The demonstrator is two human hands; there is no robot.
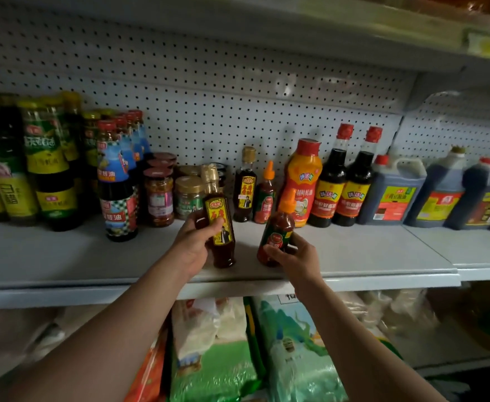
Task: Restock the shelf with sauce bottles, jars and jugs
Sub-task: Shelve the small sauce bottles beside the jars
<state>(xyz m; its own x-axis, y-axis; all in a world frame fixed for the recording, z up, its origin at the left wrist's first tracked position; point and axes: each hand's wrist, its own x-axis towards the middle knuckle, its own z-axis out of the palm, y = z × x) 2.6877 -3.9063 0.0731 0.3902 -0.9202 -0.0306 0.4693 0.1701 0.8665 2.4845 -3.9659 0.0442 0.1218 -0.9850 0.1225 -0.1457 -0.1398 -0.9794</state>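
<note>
My left hand (193,245) grips a small dark sauce bottle (219,224) with a gold cap and a yellow label, held upright just above the front of the grey shelf (368,256). My right hand (294,253) grips a red chili sauce bottle (278,230) with an orange nozzle, tilted a little to the right, its base near the shelf board. Behind them, against the pegboard, stand a matching gold-capped bottle (245,187) and a matching chili bottle (265,195).
Tall oyster sauce bottles (116,181) and jars (159,195) fill the shelf's left. An orange squeeze bottle (303,181), dark soy bottles (329,181) and jugs (392,195) line the right. Bags of rice (296,343) lie on the shelf below.
</note>
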